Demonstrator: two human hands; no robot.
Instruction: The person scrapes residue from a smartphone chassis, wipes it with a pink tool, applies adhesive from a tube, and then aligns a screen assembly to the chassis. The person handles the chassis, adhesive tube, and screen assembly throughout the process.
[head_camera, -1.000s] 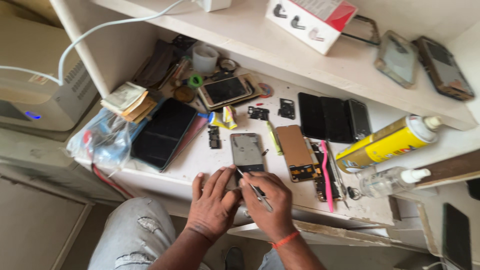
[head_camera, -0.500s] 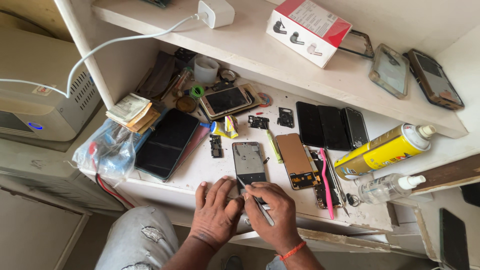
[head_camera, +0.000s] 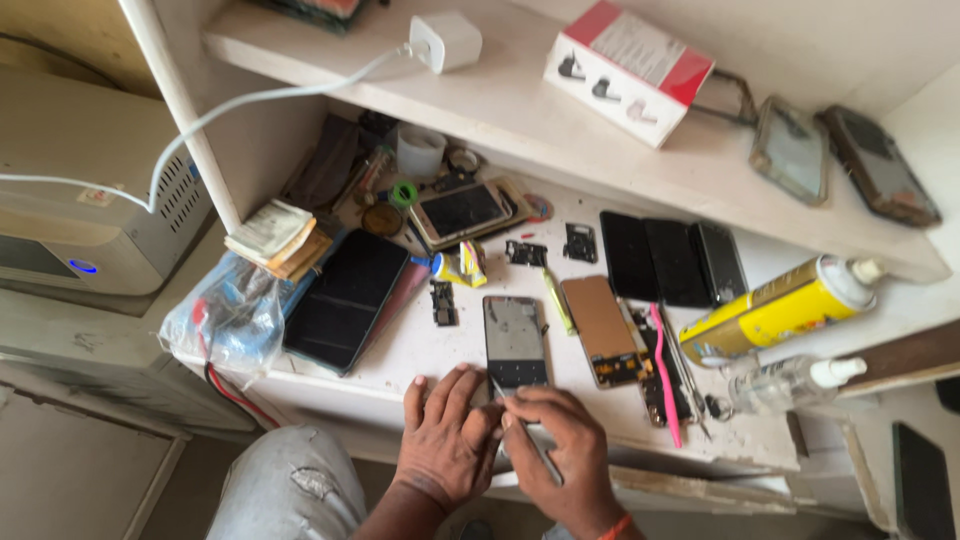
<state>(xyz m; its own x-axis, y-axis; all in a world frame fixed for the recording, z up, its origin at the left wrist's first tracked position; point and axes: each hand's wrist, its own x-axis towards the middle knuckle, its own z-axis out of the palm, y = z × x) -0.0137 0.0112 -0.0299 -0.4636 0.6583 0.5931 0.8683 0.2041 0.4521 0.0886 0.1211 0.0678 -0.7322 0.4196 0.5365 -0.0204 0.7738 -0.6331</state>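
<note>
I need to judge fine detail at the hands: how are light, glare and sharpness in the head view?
Head view: soft, even daylight, weak shadows. Mild glare on the yellow spray can and the phone screen. Left hand, right hand and the thin tool are slightly soft; what lies under the fingers is not readable. Shelf edges bow somewhat, wide-angle.

Hands (head_camera: 500, 440) — thin tool (head_camera: 525, 432) — at phone frame (head_camera: 515, 342).

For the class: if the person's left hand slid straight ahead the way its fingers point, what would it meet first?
The left hand points up and slightly right across the bench, so it would probably meet the opened phone frame first; its fingertips already lie near the frame's lower end, though depth is unclear.
</note>
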